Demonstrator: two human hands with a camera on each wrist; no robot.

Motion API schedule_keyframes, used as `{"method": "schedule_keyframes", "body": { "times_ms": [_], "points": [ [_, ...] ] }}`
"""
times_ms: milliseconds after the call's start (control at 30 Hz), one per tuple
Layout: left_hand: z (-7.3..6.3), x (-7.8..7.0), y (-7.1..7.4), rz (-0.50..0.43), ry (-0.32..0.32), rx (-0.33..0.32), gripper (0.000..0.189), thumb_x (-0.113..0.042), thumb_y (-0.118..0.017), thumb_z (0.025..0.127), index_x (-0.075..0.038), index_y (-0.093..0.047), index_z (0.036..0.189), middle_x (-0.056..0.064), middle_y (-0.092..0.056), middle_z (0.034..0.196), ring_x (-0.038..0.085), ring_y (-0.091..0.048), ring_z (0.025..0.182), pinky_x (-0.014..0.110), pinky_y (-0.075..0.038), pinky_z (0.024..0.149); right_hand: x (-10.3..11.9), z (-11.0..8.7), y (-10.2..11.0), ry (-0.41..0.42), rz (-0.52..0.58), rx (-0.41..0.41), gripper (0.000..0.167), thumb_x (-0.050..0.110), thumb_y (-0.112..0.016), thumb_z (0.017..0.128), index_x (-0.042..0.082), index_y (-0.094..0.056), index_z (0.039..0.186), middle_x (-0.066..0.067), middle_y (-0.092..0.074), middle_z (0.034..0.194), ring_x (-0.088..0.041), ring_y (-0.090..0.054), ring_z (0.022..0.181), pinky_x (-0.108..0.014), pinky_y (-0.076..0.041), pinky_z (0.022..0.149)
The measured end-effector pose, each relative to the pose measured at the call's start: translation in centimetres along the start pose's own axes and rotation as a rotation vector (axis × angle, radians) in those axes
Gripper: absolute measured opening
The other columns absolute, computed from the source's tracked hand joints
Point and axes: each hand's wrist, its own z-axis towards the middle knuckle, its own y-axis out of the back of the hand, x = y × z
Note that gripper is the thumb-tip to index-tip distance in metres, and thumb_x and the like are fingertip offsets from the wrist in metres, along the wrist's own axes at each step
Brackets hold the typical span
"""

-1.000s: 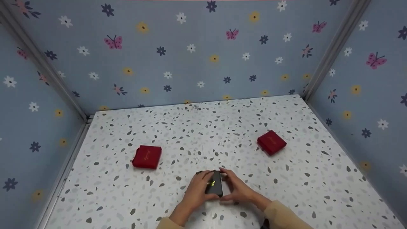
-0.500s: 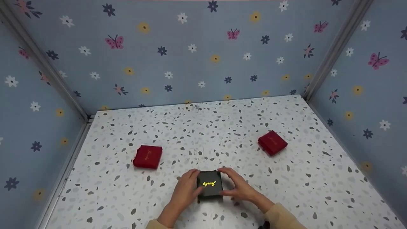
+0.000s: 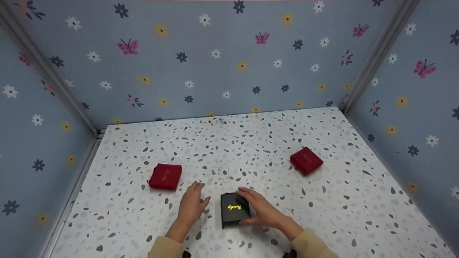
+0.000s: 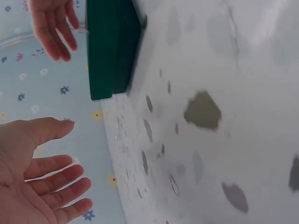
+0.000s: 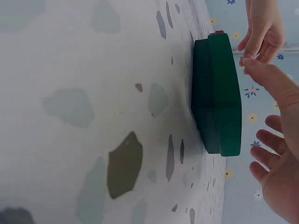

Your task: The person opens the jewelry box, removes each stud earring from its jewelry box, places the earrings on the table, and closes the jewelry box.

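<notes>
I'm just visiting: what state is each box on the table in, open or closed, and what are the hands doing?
Dark green square box with gold lettering: closed, lying flat.
Red square box on the left: appears closed, lying flat.
Red square box on the right: appears closed, turned at an angle.
Left hand: open, apart from the green box.
Right hand: open, just above the green box.

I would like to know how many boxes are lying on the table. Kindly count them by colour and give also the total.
Red boxes: 2
Dark green box: 1
Total: 3
</notes>
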Motion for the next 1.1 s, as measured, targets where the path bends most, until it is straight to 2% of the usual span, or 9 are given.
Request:
{"method": "schedule_keyframes", "body": {
  "times_ms": [100, 200, 333, 533, 700, 933, 1100],
  "points": [
    [0.5, 0.8, 0.3, 0.038, 0.011, -0.018, 0.044, -0.013, -0.070, 0.074, 0.003, -0.054, 0.112, 0.015, -0.052, 0.109, 0.030, -0.049, 0.103, 0.042, -0.040, 0.087, 0.2, 0.4, -0.3, 0.041, -0.072, 0.006, 0.089, 0.045, -0.072, 0.067, 0.013, -0.029, 0.138, -0.005, -0.027, 0.140, -0.025, -0.028, 0.125, -0.043, -0.029, 0.097],
    [1.1, 1.6, 0.6, 0.090, -0.007, -0.039, 0.045, -0.013, -0.071, 0.073, 0.005, -0.054, 0.110, 0.017, -0.052, 0.107, 0.031, -0.049, 0.101, 0.042, -0.040, 0.086, 0.1, 0.6, -0.6, 0.074, -0.118, 0.007, 0.092, 0.044, -0.074, 0.065, 0.013, -0.028, 0.138, -0.007, -0.027, 0.140, -0.026, -0.028, 0.125, -0.044, -0.029, 0.097],
    [1.8, 2.6, 1.1, 0.158, -0.011, -0.039, 0.050, -0.014, -0.072, 0.071, 0.010, -0.052, 0.111, 0.022, -0.049, 0.109, 0.034, -0.047, 0.103, 0.045, -0.040, 0.084, 0.0, 0.9, -0.9, 0.080, -0.153, 0.022, 0.097, 0.044, -0.077, 0.062, 0.015, -0.026, 0.139, -0.007, -0.026, 0.140, -0.026, -0.026, 0.126, -0.046, -0.026, 0.098],
    [3.1, 4.4, 1.8, 0.207, 0.063, 0.005, 0.059, -0.017, -0.072, 0.073, 0.012, -0.046, 0.117, 0.025, -0.043, 0.117, 0.038, -0.041, 0.109, 0.049, -0.037, 0.087, 0.0, 1.4, -1.1, 0.046, -0.187, 0.078, 0.101, 0.045, -0.077, 0.060, 0.018, -0.023, 0.141, -0.006, -0.024, 0.142, -0.022, -0.022, 0.128, -0.046, -0.021, 0.100],
    [4.1, 5.7, 2.3, 0.216, 0.134, 0.047, 0.064, -0.019, -0.070, 0.075, 0.014, -0.041, 0.121, 0.028, -0.039, 0.122, 0.041, -0.034, 0.116, 0.052, -0.028, 0.094, -0.1, 1.8, -1.4, 0.037, -0.205, 0.108, 0.103, 0.046, -0.077, 0.059, 0.017, -0.021, 0.141, -0.009, -0.023, 0.142, -0.027, -0.022, 0.128, -0.047, -0.020, 0.099],
    [5.0, 6.7, 2.9, 0.226, 0.192, 0.071, 0.067, -0.022, -0.068, 0.077, 0.013, -0.037, 0.124, 0.030, -0.036, 0.125, 0.042, -0.032, 0.116, 0.055, -0.026, 0.094, -0.2, 2.1, -1.7, 0.015, -0.226, 0.132, 0.103, 0.045, -0.077, 0.060, 0.019, -0.019, 0.141, -0.010, -0.023, 0.142, -0.029, -0.022, 0.127, -0.048, -0.023, 0.097],
    [5.6, 7.4, 3.2, 0.215, 0.276, 0.109, 0.073, -0.024, -0.068, 0.078, 0.012, -0.029, 0.129, 0.030, -0.029, 0.129, 0.042, -0.025, 0.118, 0.058, -0.022, 0.095, -0.1, 2.2, -1.9, -0.003, -0.228, 0.139, 0.101, 0.043, -0.077, 0.061, 0.023, -0.019, 0.141, -0.009, -0.023, 0.142, -0.029, -0.022, 0.127, -0.050, -0.026, 0.094]
  ]
}}
